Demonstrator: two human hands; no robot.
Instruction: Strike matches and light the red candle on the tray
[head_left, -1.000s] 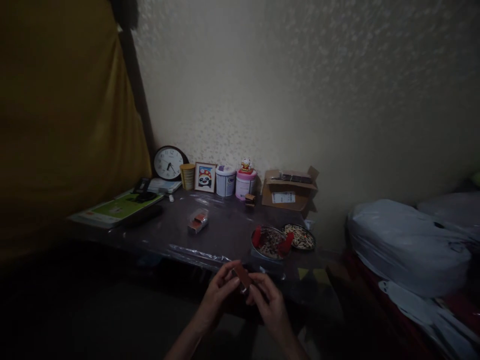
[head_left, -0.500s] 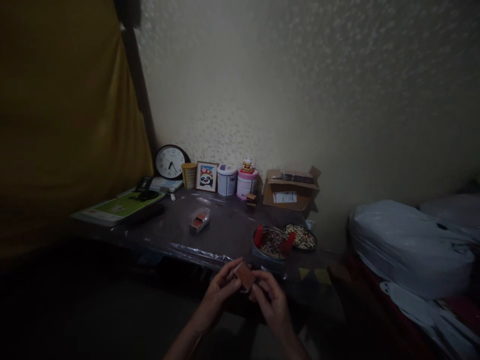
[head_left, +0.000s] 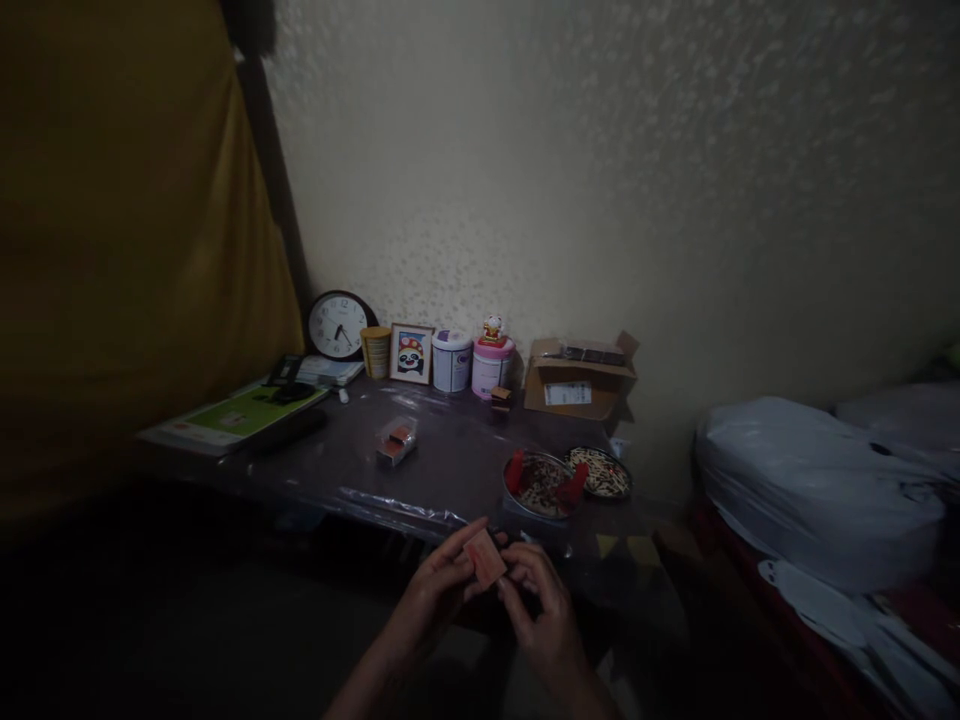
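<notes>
Both my hands hold a small reddish-brown flat block in front of the dark table's near edge. My left hand grips its left side with fingers curled around it. My right hand pinches its right side from below. Just beyond my hands on the table sits a round patterned tin with red pieces in it, and its patterned lid lies beside it.
A small clear packet with an orange piece lies mid-table. Along the wall stand a clock, a panda picture, two tins and an open cardboard box. Books lie at left. A white bundle rests at right.
The block has turned in my hands so its flat face shows more. My hands stayed at the same spot by the table's edge.
</notes>
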